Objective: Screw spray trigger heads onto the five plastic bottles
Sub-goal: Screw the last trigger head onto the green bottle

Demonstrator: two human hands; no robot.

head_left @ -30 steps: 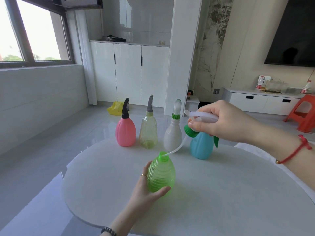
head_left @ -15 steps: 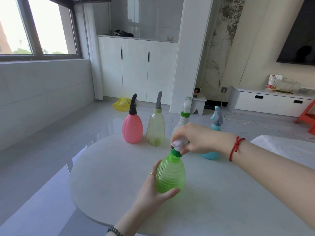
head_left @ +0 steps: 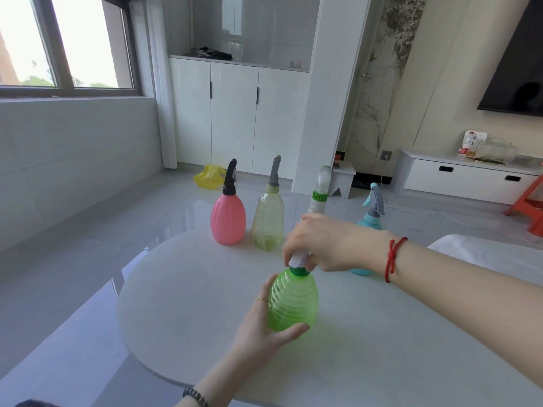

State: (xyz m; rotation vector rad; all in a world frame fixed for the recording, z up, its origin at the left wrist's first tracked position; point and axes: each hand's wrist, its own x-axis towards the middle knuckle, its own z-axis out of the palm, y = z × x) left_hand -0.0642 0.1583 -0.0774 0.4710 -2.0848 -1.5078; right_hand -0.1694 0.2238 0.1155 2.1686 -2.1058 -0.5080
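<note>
A ribbed green bottle (head_left: 293,301) stands upright near the middle of the round white table (head_left: 182,312). My left hand (head_left: 264,327) wraps its lower left side. My right hand (head_left: 323,245) grips a white spray trigger head (head_left: 298,259) whose green collar (head_left: 299,271) sits on the bottle's neck. Behind stand a pink bottle (head_left: 228,218) with a black head, a clear yellowish bottle (head_left: 268,221) with a grey head, a white bottle (head_left: 318,198) with a green collar, and a blue bottle (head_left: 370,223), partly hidden by my right hand.
The table's front edge curves close to me, with glossy grey floor to the left. A white cloth-covered surface (head_left: 484,254) lies at the right. A yellow bag (head_left: 210,177), a small white stool (head_left: 342,179) and an orange stool (head_left: 529,204) stand on the floor beyond.
My right hand brought the trigger head down from above, feeding its tube into the green bottle, and now holds it seated on the neck. The left hand kept hold of the bottle.
</note>
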